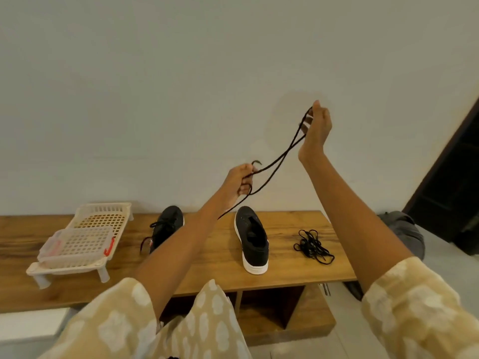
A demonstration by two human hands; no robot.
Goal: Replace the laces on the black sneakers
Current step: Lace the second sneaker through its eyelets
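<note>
A: Sneakers?

B: Two black knit sneakers with white soles on the bench, toes toward the wall. Left sneaker (167, 226) still laced, ends trailing off its near side; partly hidden behind a forearm. Right sneaker (252, 239) unlaced, eyelets bare, upright.

A: Laces?

B: One black lace (278, 158) up in the air, doubled, stretched between left hand (239, 181) and raised right hand (317, 128), both pinching it; a tail hangs down toward the right sneaker. Another black lace bundle (312, 246) lies tangled on the bench, right of that sneaker, apart from it.
</note>
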